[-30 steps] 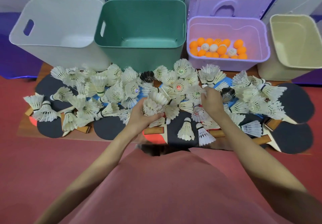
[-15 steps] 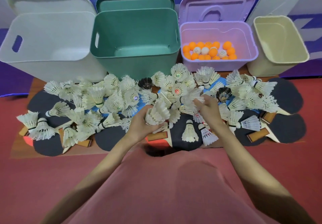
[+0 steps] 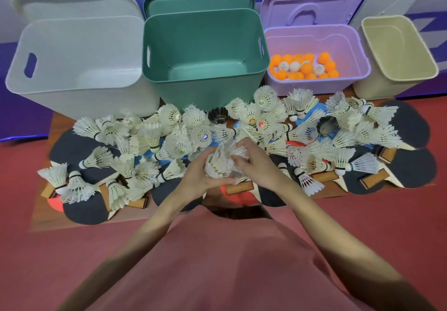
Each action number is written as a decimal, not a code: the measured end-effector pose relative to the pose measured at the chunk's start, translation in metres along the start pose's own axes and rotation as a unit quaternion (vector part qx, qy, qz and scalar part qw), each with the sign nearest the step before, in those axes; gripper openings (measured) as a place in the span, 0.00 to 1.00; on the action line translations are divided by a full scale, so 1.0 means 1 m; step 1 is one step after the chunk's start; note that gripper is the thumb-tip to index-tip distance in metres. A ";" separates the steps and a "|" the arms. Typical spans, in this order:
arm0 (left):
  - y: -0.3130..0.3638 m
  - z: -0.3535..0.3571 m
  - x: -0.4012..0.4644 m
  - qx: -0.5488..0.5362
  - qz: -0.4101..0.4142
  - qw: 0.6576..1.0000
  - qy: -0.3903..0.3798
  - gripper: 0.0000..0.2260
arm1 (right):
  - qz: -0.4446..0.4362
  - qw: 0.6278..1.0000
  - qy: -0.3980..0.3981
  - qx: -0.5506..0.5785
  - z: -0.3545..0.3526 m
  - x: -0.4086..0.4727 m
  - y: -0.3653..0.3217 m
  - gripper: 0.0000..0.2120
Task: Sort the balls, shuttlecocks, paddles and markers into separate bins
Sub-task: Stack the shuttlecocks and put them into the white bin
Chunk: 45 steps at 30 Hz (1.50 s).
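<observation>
You are at the shuttlecock step: your left hand (image 3: 200, 180) and right hand (image 3: 254, 163), fingers curled, grip a bunch of shuttlecocks (image 3: 223, 163) above the paddle-strewn surface (image 3: 43, 216), so next carry it to an empty bin, probably the green bin (image 3: 205, 78).

Bins: 4, namely white bin (image 3: 79, 68), green bin (image 3: 205, 59), purple bin (image 3: 316, 44), beige bin (image 3: 399, 49). Lids behind: 4. Balls (image 3: 305, 67) in purple bin: approx 20, mostly orange, 4 white. Shuttlecocks (image 3: 154, 139): too many & overlapping for exact count, dozens white, 2 black. Paddles (image 3: 416, 172): approx 10, partly buried. Hands: 2.
</observation>
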<state>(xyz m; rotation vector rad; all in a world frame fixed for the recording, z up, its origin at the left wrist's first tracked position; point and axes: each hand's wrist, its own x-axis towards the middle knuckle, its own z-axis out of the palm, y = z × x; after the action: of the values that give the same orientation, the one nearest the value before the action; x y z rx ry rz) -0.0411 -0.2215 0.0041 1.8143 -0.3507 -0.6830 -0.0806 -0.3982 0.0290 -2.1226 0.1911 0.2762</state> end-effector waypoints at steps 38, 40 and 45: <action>0.027 -0.019 0.024 0.005 0.038 0.999 0.022 0.21 | -0.045 0.963 0.200 0.176 -0.024 0.003 -0.023 0.05; 0.028 -0.016 0.026 -0.009 0.021 1.000 0.012 0.24 | -0.012 0.960 0.186 0.208 -0.022 0.001 -0.020 0.04; 0.027 -0.008 0.026 -0.105 -0.038 0.994 0.001 0.26 | 0.016 0.967 0.147 0.209 -0.041 -0.009 -0.010 0.05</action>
<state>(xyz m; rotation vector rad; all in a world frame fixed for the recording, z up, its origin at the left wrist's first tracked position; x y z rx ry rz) -0.0131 -0.2390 0.0234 1.6345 -0.2017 -0.7428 -0.0825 -0.4270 0.0606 -1.7316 0.4207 -0.0618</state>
